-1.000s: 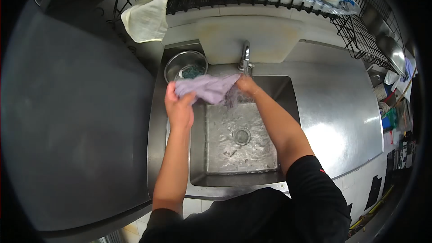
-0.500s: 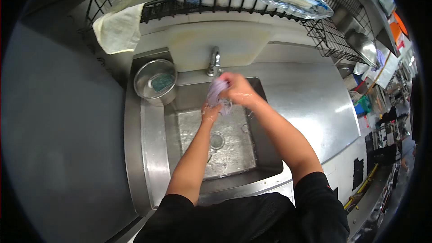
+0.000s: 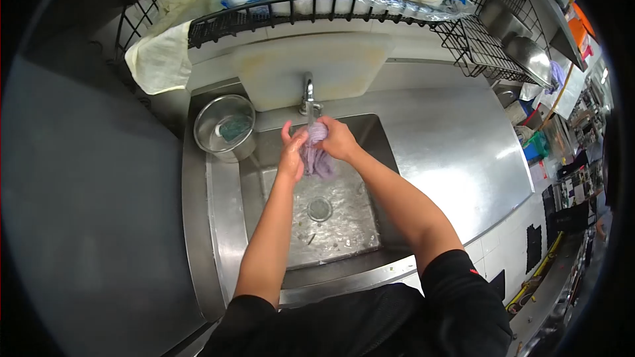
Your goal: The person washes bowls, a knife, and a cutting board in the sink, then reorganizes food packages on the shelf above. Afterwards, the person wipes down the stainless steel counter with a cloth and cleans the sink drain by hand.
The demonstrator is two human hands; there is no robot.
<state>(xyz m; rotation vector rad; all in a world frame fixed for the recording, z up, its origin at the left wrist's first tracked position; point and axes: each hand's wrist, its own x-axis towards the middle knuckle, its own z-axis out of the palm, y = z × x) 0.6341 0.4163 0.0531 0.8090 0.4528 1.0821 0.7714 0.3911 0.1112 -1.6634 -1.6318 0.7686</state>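
A wet lilac cloth point(image 3: 319, 162) hangs bunched over the sink point(image 3: 344, 225), below the metal faucet point(image 3: 308, 89), where water runs down onto it. My right hand point(image 3: 338, 139) is closed around the cloth's upper bunch from the right. On the other side, my left hand point(image 3: 292, 152) lies against the cloth with its fingers stretched and apart. Part of the left palm is hidden, and the stream blurs the edge between fingers and cloth.
A round metal pot point(image 3: 231, 149) with a green scouring pad point(image 3: 235, 128) stands at the sink's left corner. A white cutting board point(image 3: 264, 76) leans behind the faucet. Above hangs a black wire rack point(image 3: 264, 16) with plastic-wrapped packs. A steel counter point(image 3: 456, 139) extends rightward.
My right hand has moved lower and gripped the cloth's upper bunch. The left hand has shifted slightly left and its fingers have spread. The cloth is now under the running water.
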